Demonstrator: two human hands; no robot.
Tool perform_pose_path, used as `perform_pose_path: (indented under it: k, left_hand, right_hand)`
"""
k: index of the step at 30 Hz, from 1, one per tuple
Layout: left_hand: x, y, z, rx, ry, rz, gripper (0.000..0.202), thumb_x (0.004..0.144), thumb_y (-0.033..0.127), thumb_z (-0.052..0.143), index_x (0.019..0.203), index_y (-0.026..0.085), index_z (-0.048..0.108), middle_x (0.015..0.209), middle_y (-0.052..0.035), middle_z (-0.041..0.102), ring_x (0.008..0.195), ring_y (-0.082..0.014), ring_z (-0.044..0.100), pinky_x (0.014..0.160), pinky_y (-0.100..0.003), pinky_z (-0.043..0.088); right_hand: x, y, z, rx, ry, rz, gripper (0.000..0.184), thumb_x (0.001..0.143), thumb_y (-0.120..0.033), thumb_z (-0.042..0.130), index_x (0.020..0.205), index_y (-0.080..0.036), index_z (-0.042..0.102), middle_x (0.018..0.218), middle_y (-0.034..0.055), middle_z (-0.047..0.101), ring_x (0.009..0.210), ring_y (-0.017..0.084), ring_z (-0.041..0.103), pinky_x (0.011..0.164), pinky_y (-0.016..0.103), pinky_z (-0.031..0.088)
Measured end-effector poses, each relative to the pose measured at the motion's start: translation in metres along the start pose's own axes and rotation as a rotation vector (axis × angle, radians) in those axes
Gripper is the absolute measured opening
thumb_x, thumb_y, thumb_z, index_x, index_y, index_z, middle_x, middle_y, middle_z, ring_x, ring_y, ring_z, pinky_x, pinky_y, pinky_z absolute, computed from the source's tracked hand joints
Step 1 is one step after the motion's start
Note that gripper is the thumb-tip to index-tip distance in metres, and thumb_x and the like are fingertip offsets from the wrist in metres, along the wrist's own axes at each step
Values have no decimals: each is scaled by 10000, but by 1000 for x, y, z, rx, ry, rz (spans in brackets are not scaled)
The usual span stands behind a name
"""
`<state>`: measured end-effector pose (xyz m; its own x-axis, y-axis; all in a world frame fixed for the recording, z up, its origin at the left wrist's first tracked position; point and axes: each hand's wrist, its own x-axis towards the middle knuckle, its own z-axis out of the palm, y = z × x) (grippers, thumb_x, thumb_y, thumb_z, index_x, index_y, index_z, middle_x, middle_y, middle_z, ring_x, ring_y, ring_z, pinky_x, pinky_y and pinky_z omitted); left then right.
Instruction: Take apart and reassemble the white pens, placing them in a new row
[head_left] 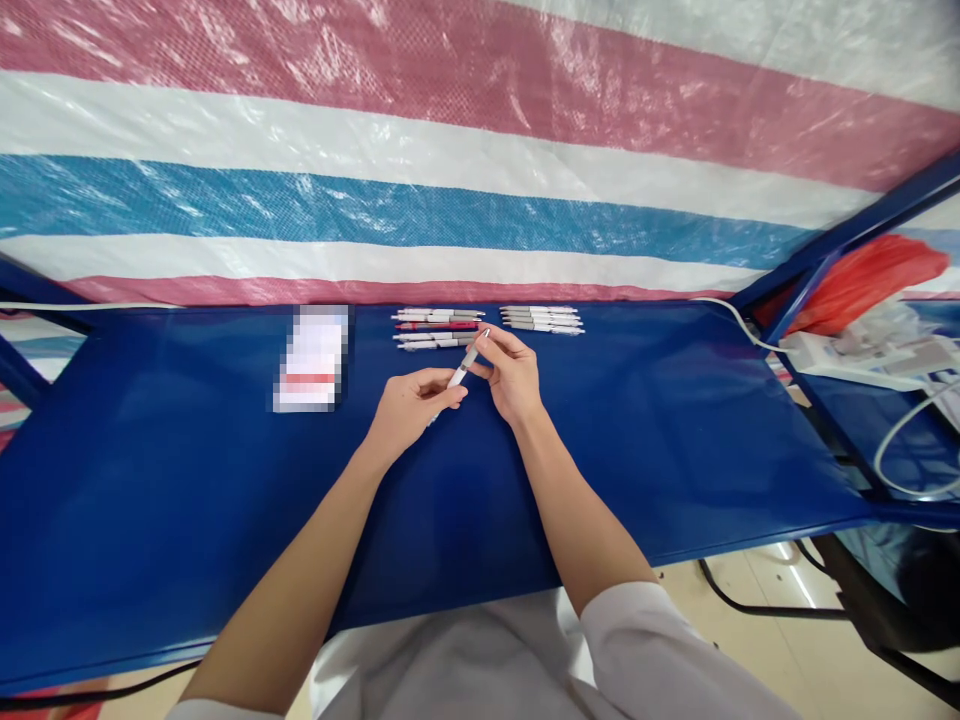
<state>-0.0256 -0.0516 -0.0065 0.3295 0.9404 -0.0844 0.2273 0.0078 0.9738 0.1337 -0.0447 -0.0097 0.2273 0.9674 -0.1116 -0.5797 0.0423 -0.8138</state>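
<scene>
Between my two hands is a white and grey pen (466, 364), tilted with its upper end toward the right. My left hand (412, 408) pinches its lower white part between thumb and fingers. At the grey upper end, my right hand (511, 374) grips it with thumb and fingertips. Just beyond my hands lies a row of several pens (431, 318), white and grey with one red pen (435, 325) among them. To the right of that row is a second group of white and grey pens (541, 319), laid side by side.
All this lies on a blue table (645, 450). A blurred-out white rectangular item (311, 358) rests to the left. Behind hangs a striped plastic sheet (420, 215). At the right, past a blue frame post, are a red plastic bag (862, 285) and a white cable (889, 460).
</scene>
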Motion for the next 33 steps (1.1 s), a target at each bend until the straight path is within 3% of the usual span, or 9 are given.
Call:
perform_pose_path:
  k: [2,6,8,14,24,28,33]
  left_hand:
    - [0,1,0,-14,-21,-1,354,757,459,753,957,167,753,794,-48,751,738,-207,704,776,-343,558]
    - [-1,1,-1,-154,-193,-76,399,836,505,669,1026,161,734,857,-77,760,749,-212,720,773,-354,580]
    - [-2,2,-2,-170,-224,-89,413,844,514,659,1046,159,726,870,-84,761,751,-211,721,766,-350,585]
    - [-1,5,-1,-60,-135,-23,396,810,526,683,927,154,745,817,-74,755,712,-208,710,748,-345,584]
    - [-4,-1,10,-30,106,101,294,739,368,772,962,178,743,885,-51,763,780,-217,721,809,-355,581]
    - [-3,-1,6,13,71,89,289,784,360,726,1006,176,747,854,-45,763,757,-211,725,786,-345,586]
    - [-3,1,-2,-65,-113,8,361,844,455,662,1041,164,743,863,-65,764,782,-220,734,794,-349,586]
  right_hand:
    - [0,0,-1,-4,-11,13,273,601,-287,839,853,-236,747,786,-45,734,714,112,684,622,228,600]
    - [0,-1,-3,8,-54,32,305,638,-293,812,927,-252,723,856,-33,758,772,146,718,628,246,601]
    - [-1,-1,-3,3,-65,35,285,654,-300,799,920,-245,712,867,-25,760,786,156,725,625,250,600]
    - [-2,0,-1,-26,-93,12,273,630,-310,829,855,-233,695,861,-19,752,771,137,715,608,223,591]
    - [-2,2,2,-35,-32,-34,210,617,-262,827,796,-236,718,830,-31,748,729,125,699,604,232,605]
    - [-2,3,2,-60,-24,-22,197,625,-263,811,799,-240,720,851,-26,752,749,138,700,623,260,612]
    - [-1,3,2,-8,-69,19,200,648,-261,779,843,-234,748,839,-23,747,739,129,694,636,251,611]
